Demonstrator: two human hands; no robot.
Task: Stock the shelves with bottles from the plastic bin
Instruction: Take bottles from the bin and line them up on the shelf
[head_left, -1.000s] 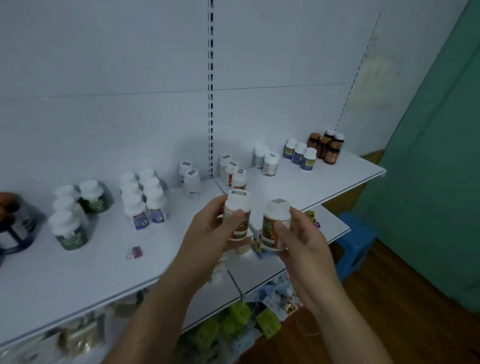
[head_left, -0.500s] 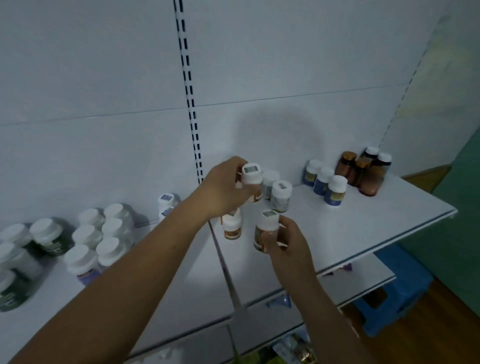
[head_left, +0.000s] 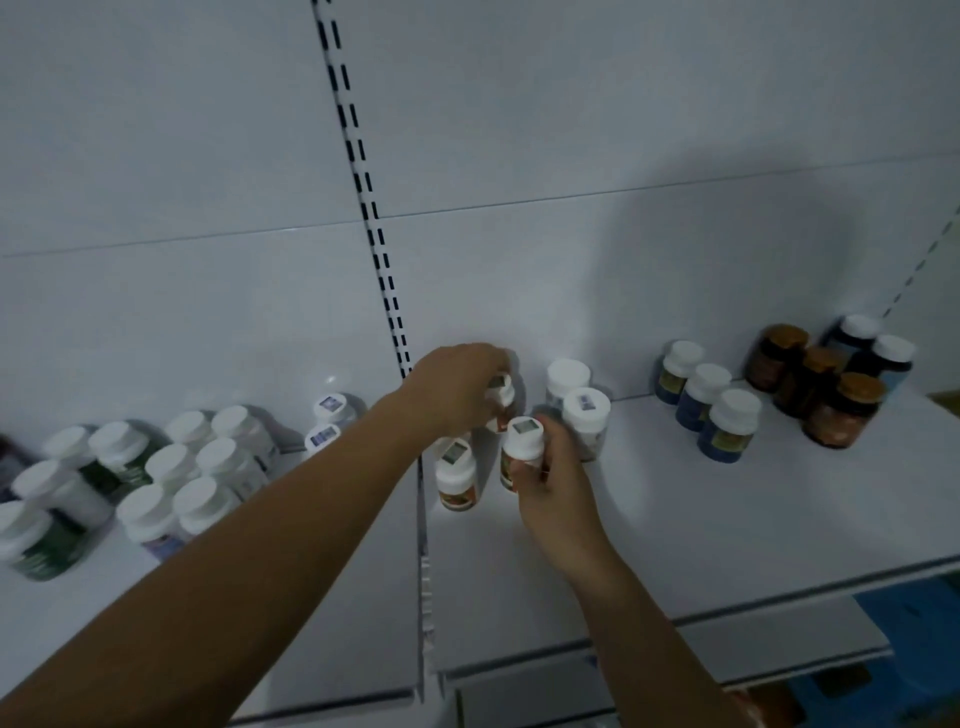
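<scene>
At the shelf (head_left: 727, 519), back-left corner — left hand (head_left: 457, 389) curled round rear bottle (head_left: 503, 399); right hand (head_left: 550, 467) grips front bottle (head_left: 522, 441) just ahead — both bottles upright.

Three orange-label bottles (head_left: 456, 480) in the middle. Two white bottles (head_left: 586, 421) just beside them. Three blue-label bottles (head_left: 727, 434) in a row, yes, three. Three amber jars (head_left: 841, 423), and two dark jars (head_left: 891, 358) with white caps behind. Over on the left, two sticker-topped bottles (head_left: 330, 408), six white-capped bottles (head_left: 200, 501), and at least four green-label bottles (head_left: 41, 558). And two hands: left hand (head_left: 457, 387), right hand (head_left: 548, 470).
</scene>
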